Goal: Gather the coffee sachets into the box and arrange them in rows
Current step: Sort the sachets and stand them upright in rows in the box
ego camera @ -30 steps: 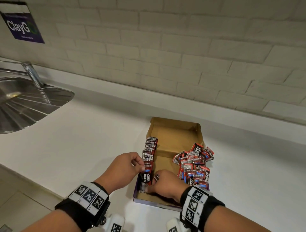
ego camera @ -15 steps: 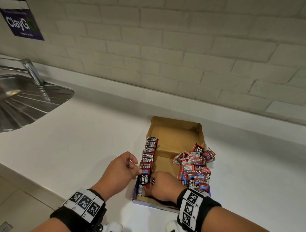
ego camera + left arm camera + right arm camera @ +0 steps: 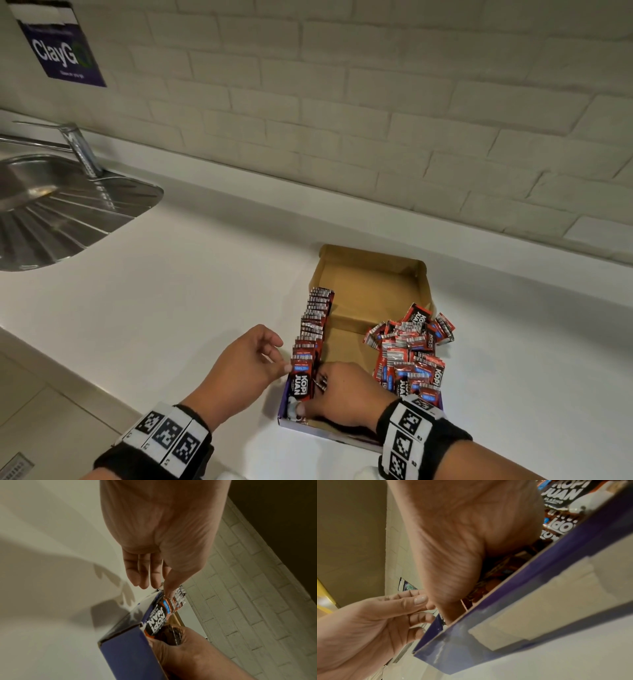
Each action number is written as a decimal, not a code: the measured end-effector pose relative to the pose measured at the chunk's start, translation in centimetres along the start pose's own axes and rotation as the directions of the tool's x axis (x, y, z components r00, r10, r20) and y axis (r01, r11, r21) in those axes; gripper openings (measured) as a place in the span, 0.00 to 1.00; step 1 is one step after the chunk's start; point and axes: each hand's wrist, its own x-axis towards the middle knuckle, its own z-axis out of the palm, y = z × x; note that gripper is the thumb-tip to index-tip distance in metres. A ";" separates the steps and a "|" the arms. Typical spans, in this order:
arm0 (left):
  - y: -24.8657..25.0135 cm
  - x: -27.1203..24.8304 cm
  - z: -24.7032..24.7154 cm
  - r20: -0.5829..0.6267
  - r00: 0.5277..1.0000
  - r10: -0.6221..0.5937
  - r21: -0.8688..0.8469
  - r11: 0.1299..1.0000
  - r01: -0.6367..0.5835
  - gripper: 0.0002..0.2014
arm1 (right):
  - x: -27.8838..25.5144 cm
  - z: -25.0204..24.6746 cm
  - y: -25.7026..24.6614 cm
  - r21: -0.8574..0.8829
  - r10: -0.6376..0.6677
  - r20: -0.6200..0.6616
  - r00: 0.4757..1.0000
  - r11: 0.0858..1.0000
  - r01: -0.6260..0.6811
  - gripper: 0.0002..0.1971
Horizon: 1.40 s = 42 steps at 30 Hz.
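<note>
An open cardboard box with purple outer walls lies on the white counter. A row of red and black coffee sachets stands along its left wall. Loose sachets are heaped on its right side. My left hand is outside the left wall and pinches the top corner of the front sachet, its thumb on the sachet's edge. My right hand is inside the box's near end, fingers curled round the lower part of the front sachets. Its fingertips are hidden.
A steel sink and drainboard with a tap lie at the far left. A brick wall with a purple sign runs behind the counter. The counter's front edge drops to a tiled floor.
Both hands stay at the near end of the row. The left thumb has slipped a little lower onto the front sachet's corner; the right hand has barely moved.
</note>
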 end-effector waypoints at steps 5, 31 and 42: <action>-0.3 -0.8 0.5 0.152 0.987 -0.045 0.095 0.995 0.031 0.28 | -0.9 -0.3 0.1 -0.016 -0.020 -0.002 1.000 1.000 0.020 0.32; 0.4 -1.0 2.6 0.202 0.975 0.098 0.391 0.904 -0.172 0.33 | 0.1 1.0 -0.4 -0.241 -0.143 -0.077 0.987 0.963 0.120 0.23; 0.0 0.0 3.1 0.163 0.981 0.107 0.402 0.901 -0.165 0.29 | 0.7 1.6 -0.2 -0.159 -0.101 -0.187 0.977 0.985 0.071 0.26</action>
